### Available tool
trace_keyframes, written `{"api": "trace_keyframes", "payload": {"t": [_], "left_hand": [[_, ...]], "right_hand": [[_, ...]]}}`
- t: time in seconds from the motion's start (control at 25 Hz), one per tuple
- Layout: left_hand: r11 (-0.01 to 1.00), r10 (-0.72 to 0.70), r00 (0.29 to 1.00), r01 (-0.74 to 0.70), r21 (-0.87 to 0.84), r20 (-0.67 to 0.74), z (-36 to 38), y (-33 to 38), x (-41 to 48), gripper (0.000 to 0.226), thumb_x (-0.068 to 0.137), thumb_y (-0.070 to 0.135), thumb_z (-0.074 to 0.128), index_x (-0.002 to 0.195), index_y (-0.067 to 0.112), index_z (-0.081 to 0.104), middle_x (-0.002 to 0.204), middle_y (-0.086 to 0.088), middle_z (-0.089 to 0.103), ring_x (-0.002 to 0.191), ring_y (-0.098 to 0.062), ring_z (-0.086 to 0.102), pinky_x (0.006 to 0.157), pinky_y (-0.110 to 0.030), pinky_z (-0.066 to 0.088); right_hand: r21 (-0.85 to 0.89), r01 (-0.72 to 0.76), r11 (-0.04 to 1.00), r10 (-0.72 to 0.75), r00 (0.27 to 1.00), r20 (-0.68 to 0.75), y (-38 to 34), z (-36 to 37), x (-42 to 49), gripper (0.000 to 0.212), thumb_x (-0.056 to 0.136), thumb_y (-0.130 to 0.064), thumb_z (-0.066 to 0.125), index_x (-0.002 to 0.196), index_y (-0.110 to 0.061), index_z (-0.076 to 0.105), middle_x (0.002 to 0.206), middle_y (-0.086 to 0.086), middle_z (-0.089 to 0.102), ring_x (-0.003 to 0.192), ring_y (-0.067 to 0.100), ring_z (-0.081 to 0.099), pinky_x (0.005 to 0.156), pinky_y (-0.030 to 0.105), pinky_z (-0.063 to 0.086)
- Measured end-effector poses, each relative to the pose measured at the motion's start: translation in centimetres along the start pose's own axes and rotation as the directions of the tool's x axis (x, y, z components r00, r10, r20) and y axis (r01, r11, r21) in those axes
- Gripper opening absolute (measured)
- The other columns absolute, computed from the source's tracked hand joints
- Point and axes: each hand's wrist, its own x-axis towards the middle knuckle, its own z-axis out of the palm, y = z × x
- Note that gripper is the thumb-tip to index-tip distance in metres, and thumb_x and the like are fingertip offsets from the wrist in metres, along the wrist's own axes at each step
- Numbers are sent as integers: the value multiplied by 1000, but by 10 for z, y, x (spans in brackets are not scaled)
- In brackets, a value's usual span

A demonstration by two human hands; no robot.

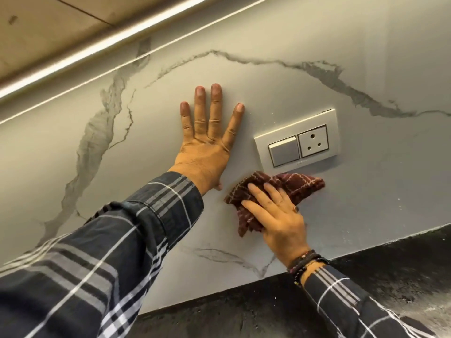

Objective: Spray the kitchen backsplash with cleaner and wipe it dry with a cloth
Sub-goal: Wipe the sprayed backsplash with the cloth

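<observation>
backsplash [146,172] fills most of the head view, the only view i have. it is pale stone with dark grey veins, and it runs down to the back edge of the black table [366,279] at the bottom right.

my left hand [207,147] lies flat on the backsplash, palm to the stone, holding nothing. its fingers [216,106] are straight and spread apart.

just to its right sits a white switch-and-socket plate [296,140], with a rocker switch on its left half and a three-pin socket on its right. the hand is near the plate but not touching it.

directly under the plate is the cloth [295,186], dark red with a thin pale check, bunched and pressed against the backsplash. i cannot tell whether its upper edge touches the plate's lower edge. it sits apart from the table's back edge, higher up the stone.

my right hand [275,215] presses on the cloth from the front. its fingers [257,192] are fairly straight and slightly apart over the fabric, with the thumb along the left side, and a fold of cloth hangs out below the thumb. there is a ring [296,208] on one finger and dark beaded bracelets [306,261] round the wrist.

both arms wear dark plaid sleeves [109,240] with white lines. fine pale specks show on the backsplash to the right of the cloth, close to the table. along the top left a bright light strip [102,42] runs under a wooden cabinet [48,18].
</observation>
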Motion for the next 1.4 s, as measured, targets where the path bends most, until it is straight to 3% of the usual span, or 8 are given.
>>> {"api": "trace_keyframes", "payload": {"t": [0.28,0.4,0.6,0.8,0.92,0.96,1.12,1.4], "left_hand": [[1000,25,999,-24,15,-24,2,-3,-1,164,54,48,93,145,14,-39,148,-34,-40,128,-57,-39,105,-74,-17],[999,34,999,-33,28,-40,2,-1,0,164,52,49,93,146,14,-37,149,-34,-38,131,-58,-36,105,-75,-17],[998,50,995,-47,32,-81,6,-2,-1,165,50,50,94,149,14,-32,152,-35,-33,137,-62,-27,108,-77,-11],[999,35,994,-31,35,-105,6,0,-1,167,47,52,95,151,14,-30,153,-36,-30,138,-62,-23,108,-78,-7],[999,18,996,-14,45,-82,5,2,-2,167,48,51,95,150,14,-32,152,-35,-32,138,-62,-24,106,-76,-12],[999,17,996,-13,51,-86,7,2,0,167,49,50,95,150,14,-32,152,-35,-32,138,-62,-24,105,-76,-13],[999,25,992,-20,46,-122,8,3,-1,168,46,51,96,151,13,-30,154,-36,-28,139,-63,-20,107,-77,-9],[998,-11,996,17,61,-86,6,7,-1,168,47,55,94,149,13,-33,153,-36,-29,140,-62,-20,108,-78,-6]], "right_hand": [[93,557,825,-531,709,464,21,18,-85,34,104,-7,40,125,-21,63,157,0,42,144,20,38,105,43,48],[-45,-67,997,71,992,101,50,-3,-90,68,81,12,55,140,-22,53,156,8,41,150,26,29,113,49,41],[180,-859,478,831,376,-410,-13,37,-57,42,94,-1,53,135,-12,50,154,20,38,141,43,36,119,50,30],[-162,-432,887,457,873,173,-84,51,-129,63,54,4,80,108,-25,66,132,11,45,114,39,45,76,50,59],[-155,-194,969,224,952,207,-24,19,-128,55,61,1,71,109,-23,64,127,11,46,108,36,47,73,48,59],[-154,-402,903,419,902,104,-1,10,-121,54,62,4,68,109,-20,61,127,14,45,110,40,46,82,51,55],[238,-952,192,944,113,-309,51,-2,-90,33,82,-8,45,114,-15,49,127,26,48,109,49,49,95,50,39],[-110,-695,711,673,626,394,-65,27,-144,54,64,0,84,109,-24,67,130,4,45,117,31,47,84,42,60]]}}
